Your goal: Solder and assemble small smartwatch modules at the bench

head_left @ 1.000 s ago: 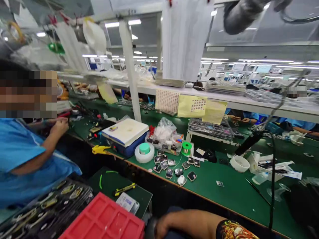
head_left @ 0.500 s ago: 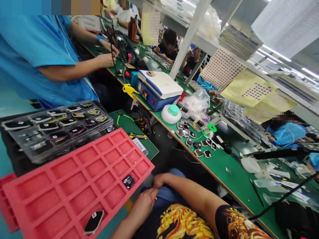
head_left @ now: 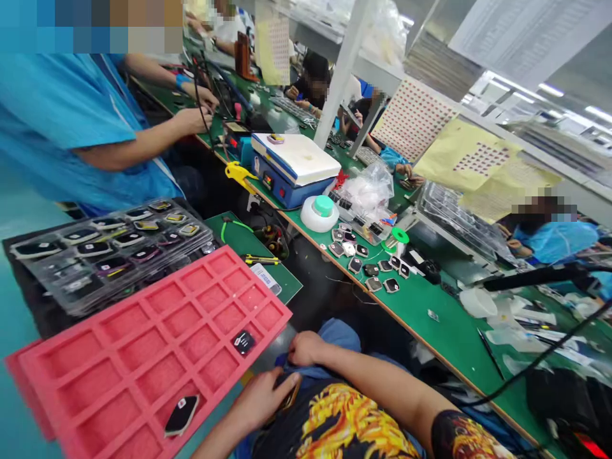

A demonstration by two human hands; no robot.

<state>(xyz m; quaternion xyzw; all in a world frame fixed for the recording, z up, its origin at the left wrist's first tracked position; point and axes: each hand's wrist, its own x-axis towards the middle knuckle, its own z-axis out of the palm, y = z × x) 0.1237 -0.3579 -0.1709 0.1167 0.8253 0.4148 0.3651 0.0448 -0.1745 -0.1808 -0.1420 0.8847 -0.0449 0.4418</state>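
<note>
My left hand (head_left: 261,396) is in my lap, thumb stretched along a dark thing with a golden edge (head_left: 289,394); its kind is unclear. Just above it, my right hand (head_left: 306,349) rests curled in a fist on blue cloth, and the inside of the fist is hidden. Left of my hands lies a red tray (head_left: 157,335) with square pockets. One pocket holds a dark watch face (head_left: 243,342), and a pocket nearer me holds a tilted watch case with a black face (head_left: 182,414). Neither hand touches the tray.
Clear plastic trays of watch parts (head_left: 119,255) lie behind the red tray. Along the green bench (head_left: 421,338) are several watch cases (head_left: 373,284), a white bottle with a green cap (head_left: 319,213) and a blue heating plate (head_left: 291,175). A co-worker in blue (head_left: 71,121) sits at left.
My left hand has drawn back from my right hand, and the dark thing with the golden edge now shows by its thumb. The view has shifted slightly.
</note>
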